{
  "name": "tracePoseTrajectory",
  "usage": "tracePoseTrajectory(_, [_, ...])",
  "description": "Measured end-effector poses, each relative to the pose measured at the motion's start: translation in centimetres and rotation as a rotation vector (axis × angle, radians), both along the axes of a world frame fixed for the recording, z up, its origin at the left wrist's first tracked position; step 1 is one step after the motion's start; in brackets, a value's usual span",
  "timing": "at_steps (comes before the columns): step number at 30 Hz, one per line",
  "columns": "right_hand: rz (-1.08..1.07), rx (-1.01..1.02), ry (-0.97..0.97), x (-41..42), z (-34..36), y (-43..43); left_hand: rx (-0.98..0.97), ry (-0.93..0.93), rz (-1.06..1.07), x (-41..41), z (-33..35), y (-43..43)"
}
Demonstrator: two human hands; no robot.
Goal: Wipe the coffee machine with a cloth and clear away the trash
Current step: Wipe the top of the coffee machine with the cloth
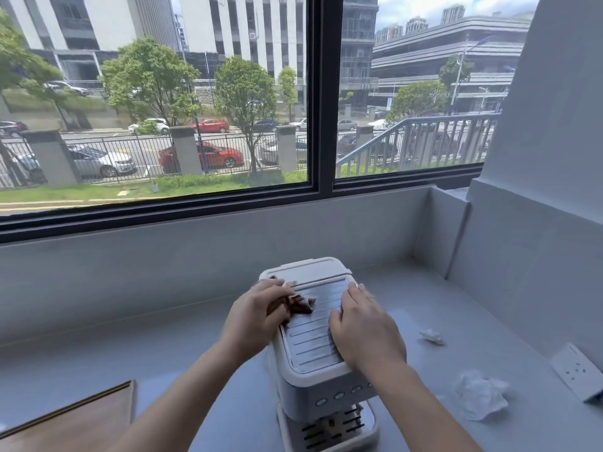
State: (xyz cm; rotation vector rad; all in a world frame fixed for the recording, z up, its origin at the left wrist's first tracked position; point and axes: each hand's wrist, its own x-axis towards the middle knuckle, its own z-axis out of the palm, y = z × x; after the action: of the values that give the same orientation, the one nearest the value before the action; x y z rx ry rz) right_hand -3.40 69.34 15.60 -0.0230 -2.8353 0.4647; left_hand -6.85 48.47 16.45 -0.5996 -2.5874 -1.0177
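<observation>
The white boxy coffee machine (321, 363) stood on the pale grey counter (424, 288) under the window, its long axis running away from me, button face and drip tray toward me. My left hand (257, 316) gripped a dark brown cloth (298, 305) on its ribbed metal top (near the left edge). My right hand (365, 327) lay flat and empty on the top's right side. Two crumpled white tissues (479, 394) lay to the machine's right.
</observation>
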Motion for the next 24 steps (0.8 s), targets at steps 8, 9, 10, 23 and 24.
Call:
tracePoseTrajectory(8, [-0.008,0.027,-0.014,-0.3,-0.3,0.1,0.093,0.014,0.132,-0.3,-0.5,1.4])
tracePoseTrajectory(9, [-0.008,0.026,-0.015,-0.3,-0.3,0.1,0.097,0.005,0.155,-0.3,-0.5,1.5])
tracePoseTrajectory(10, [-0.009,0.024,-0.017,-0.3,-0.3,0.2,0.104,0.004,0.165,-0.1,-0.8,1.6])
tracePoseTrajectory(23, [-0.053,-0.011,-0.044,-0.1,0.3,-0.1,-0.044,0.033,0.063,7.8,-0.5,2.3])
tracePoseTrajectory(24, [-0.053,-0.016,-0.039,-0.1,0.3,0.0,-0.090,0.043,0.065,7.5,0.0,2.5])
